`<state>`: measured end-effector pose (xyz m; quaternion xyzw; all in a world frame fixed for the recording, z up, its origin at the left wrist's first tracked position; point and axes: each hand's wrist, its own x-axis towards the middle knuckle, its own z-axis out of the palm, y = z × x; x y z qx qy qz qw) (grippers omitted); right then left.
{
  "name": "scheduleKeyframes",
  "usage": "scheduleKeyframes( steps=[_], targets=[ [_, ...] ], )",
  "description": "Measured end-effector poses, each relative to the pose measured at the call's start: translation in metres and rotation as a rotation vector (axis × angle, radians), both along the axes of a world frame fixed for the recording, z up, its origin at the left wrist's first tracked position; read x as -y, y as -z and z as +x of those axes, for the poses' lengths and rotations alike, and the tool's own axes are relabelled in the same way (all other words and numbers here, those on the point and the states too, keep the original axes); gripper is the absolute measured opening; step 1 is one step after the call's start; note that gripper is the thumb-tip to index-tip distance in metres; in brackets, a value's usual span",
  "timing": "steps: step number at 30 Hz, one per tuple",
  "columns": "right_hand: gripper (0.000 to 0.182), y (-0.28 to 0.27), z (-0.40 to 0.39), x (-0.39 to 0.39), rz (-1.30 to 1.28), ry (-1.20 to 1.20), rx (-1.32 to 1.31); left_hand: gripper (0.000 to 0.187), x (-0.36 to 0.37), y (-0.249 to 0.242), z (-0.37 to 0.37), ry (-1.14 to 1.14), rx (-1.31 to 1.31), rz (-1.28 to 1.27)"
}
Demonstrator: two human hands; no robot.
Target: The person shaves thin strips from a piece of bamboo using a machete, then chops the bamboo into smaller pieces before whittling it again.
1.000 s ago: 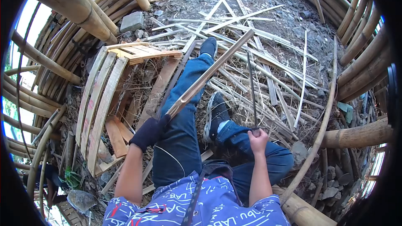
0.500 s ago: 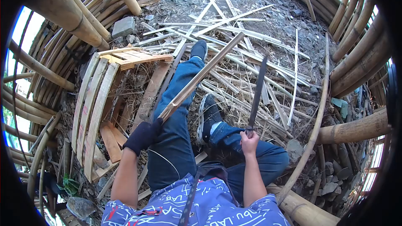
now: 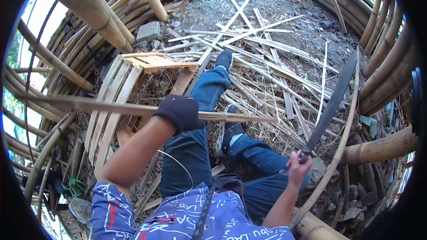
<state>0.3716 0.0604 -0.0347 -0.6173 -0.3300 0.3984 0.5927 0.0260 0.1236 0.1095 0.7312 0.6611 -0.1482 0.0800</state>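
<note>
My left hand [image 3: 180, 114], in a dark glove, is closed round a long bamboo strip [image 3: 240, 117] above my left thigh. The strip lies nearly level across the view, one end far to the left and the other above my shoe [image 3: 230, 129]. My bare right hand [image 3: 299, 167] grips the handle of a long dark machete [image 3: 334, 102] over my right knee. Its blade points up and to the right, away from the strip. The glove hides part of the strip.
A slatted wooden crate [image 3: 116, 100] stands at the left. Split bamboo strips [image 3: 262, 33] lie scattered ahead on the ground. A grey block [image 3: 148, 31] sits beyond the crate. A bamboo pole [image 3: 382, 146] and a bent pole [image 3: 344, 138] are at my right.
My left hand has risen towards the middle, and the strip has swung from a steep slant to nearly level. My right hand has shifted right and down, with the machete tilted further right.
</note>
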Motion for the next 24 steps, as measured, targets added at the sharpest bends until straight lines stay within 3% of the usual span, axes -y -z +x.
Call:
scheduleKeyframes(
  steps=[1, 10, 12, 14, 16, 18, 20, 22, 24],
  targets=[
    [0.014, -0.007, 0.007, 0.0, 0.024, -0.046, 0.048, 0.049, -0.011, 0.0, 0.006, 0.044, -0.038, -0.132],
    [0.017, -0.059, 0.041, 0.029, 0.015, -0.113, 0.426, 0.032, -0.054, 0.054, 0.077, 0.407, 0.185, -0.307],
    [0.017, -0.071, 0.047, 0.037, -0.006, -0.101, 0.511, 0.033, -0.061, 0.064, 0.096, 0.501, 0.281, -0.313],
    [0.018, -0.08, 0.052, 0.043, 0.027, -0.081, 0.772, 0.031, -0.066, 0.07, 0.117, 0.6, 0.258, -0.267],
    [0.017, -0.083, 0.058, 0.05, -0.031, -0.05, 0.716, 0.028, -0.071, 0.074, 0.131, 0.612, 0.288, -0.269],
    [0.017, -0.094, 0.062, 0.056, -0.065, -0.078, 0.998, 0.025, -0.083, 0.082, 0.139, 0.617, 0.261, -0.226],
    [0.018, -0.095, 0.069, 0.061, -0.119, -0.119, 0.993, 0.023, -0.092, 0.085, 0.137, 0.656, 0.218, -0.174],
    [0.02, -0.097, 0.062, 0.056, 0.07, -0.136, 1.206, 0.022, -0.098, 0.082, 0.135, 0.715, 0.144, -0.212],
    [0.021, -0.087, 0.07, 0.057, 0.088, -0.225, 1.285, 0.021, -0.096, 0.084, 0.135, 0.748, 0.115, -0.213]
  ],
)
